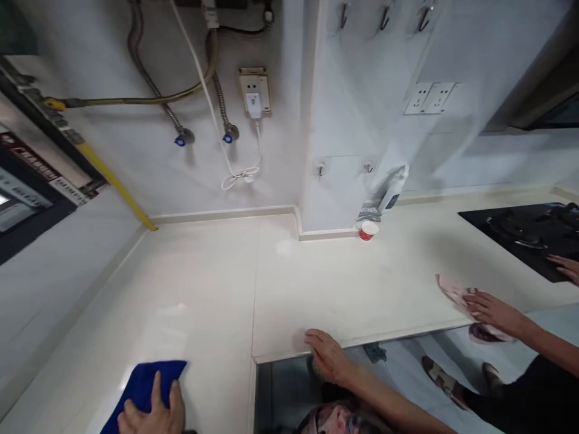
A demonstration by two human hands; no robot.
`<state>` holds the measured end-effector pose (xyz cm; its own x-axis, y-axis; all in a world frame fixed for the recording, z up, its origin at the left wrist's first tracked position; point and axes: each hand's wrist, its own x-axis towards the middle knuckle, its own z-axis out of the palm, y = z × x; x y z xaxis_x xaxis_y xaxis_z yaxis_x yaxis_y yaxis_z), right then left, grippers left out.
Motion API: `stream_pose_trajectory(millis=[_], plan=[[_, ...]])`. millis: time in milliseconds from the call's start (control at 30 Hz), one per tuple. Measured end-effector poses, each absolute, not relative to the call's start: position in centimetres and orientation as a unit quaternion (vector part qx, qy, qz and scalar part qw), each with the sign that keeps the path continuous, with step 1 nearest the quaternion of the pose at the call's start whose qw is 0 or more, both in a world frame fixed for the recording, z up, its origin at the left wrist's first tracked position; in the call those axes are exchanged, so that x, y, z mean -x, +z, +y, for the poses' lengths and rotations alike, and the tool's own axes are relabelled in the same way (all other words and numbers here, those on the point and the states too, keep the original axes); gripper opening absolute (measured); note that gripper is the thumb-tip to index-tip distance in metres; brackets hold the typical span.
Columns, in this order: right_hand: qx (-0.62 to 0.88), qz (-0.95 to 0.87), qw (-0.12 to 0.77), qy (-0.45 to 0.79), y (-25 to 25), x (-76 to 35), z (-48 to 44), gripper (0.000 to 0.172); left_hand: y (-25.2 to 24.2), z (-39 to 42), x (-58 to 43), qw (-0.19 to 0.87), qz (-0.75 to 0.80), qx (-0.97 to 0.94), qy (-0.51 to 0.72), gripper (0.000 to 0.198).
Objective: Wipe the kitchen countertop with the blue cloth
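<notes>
In the lower left, my left hand (156, 413) presses on a folded blue cloth (142, 386) that lies on the white countertop (212, 289). Its fingers are spread and bent over the fabric. My right hand (330, 358) is at the counter's front edge near the corner, fingers loosely bent and holding nothing. Whether it rests on the surface is hard to tell. Farther right, a co-worker's hand (493, 310) lies on a pink cloth (452, 292) that partly hangs over the edge. Another hand (567, 267) shows beside the stove at the right border.
A red-and-white paper cup (368, 229), a grey packet (370, 213) and a white bottle (395, 188) stand by the wall pillar (335, 199). The black gas stove (520, 235) is at right. A yellow pipe (117, 184) meets the counter at left. A plugged-in white cord (259, 141) hangs down the wall.
</notes>
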<state>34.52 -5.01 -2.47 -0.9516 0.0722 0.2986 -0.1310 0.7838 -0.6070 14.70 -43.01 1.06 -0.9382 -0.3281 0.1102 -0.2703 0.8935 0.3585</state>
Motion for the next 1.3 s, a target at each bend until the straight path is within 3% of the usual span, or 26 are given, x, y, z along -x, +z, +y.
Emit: stream_pose_trajectory(millis=[233, 367, 567, 700, 867, 1067, 1167, 1300], plan=[[0.051, -0.906, 0.169, 0.385, -2.3, -32.3, -1.2, 0.061, -0.9, -28.2, -15.6, 0.061, -0.984, 0.062, -0.157, 0.059], [0.099, -0.89, 0.23, 0.38, -1.7, -30.5, 0.9, 0.062, -2.0, -17.6, -18.7, 0.063, -0.957, 0.211, -0.189, 0.053], [0.162, -0.886, 0.295, 0.32, -0.8, -30.1, 4.3, 0.056, -2.1, -7.8, -22.4, -0.069, -0.837, 0.474, -0.266, 0.081], [0.171, -0.909, 0.271, 0.267, -1.1, -30.5, 5.8, 0.052, -1.5, -8.4, -20.5, -0.151, -0.794, 0.491, -0.325, 0.067], [0.156, -0.957, 0.171, 0.176, -0.8, -29.6, 5.5, 0.052, -2.5, -16.5, -14.1, -0.058, -0.869, 0.34, -0.356, 0.051], [0.215, -0.961, 0.101, 0.139, 0.3, -27.2, 3.2, 0.061, -2.5, -21.3, -2.2, 0.037, -0.921, 0.284, -0.263, 0.066], [0.267, -0.948, 0.097, 0.146, 0.5, -26.5, 2.3, 0.062, -1.1, -19.2, 2.2, 0.01, -0.944, 0.244, -0.222, 0.071], [0.28, -0.942, 0.099, 0.154, 0.9, -27.2, 2.3, 0.051, 0.5, -16.3, 4.3, -0.016, -0.965, 0.174, -0.197, 0.068]])
